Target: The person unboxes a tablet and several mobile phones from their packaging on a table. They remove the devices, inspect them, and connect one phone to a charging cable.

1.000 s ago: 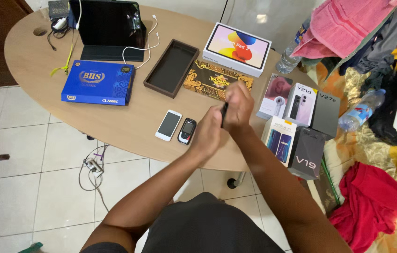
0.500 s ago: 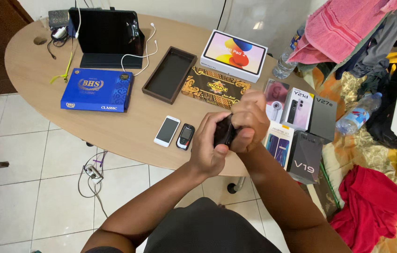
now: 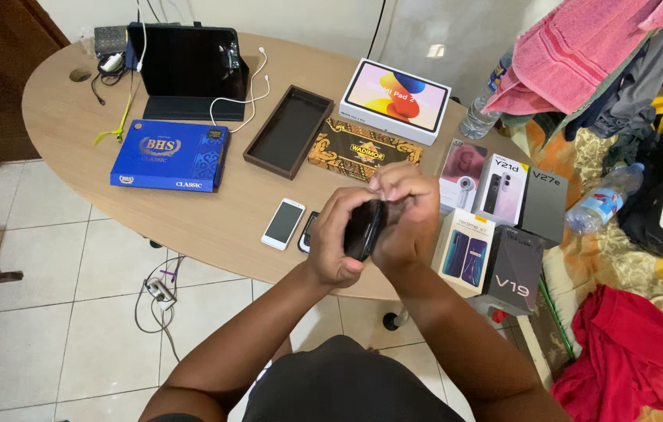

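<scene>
A black phone [image 3: 363, 228] is gripped between both hands above the front edge of the wooden table [image 3: 214, 211]. My left hand [image 3: 334, 242] wraps its left side and bottom. My right hand [image 3: 405, 211] covers its top and right side, fingers curled over the upper edge. Just left of the hands, a white phone [image 3: 283, 223] lies flat on the table. A small dark phone [image 3: 306, 231] lies beside it, partly hidden by my left hand.
Several phone boxes [image 3: 503, 219] stand at the table's right end. Farther back lie a patterned dark box [image 3: 363, 148], a tablet box [image 3: 396, 91], a dark tray [image 3: 288, 131], a blue box [image 3: 169, 155] and a tablet [image 3: 189, 66] with cables. Clothes and water bottles lie right.
Both hands drew the black phone nearer to me and turned it from edge-on to show its back. My right hand now folds over its top.
</scene>
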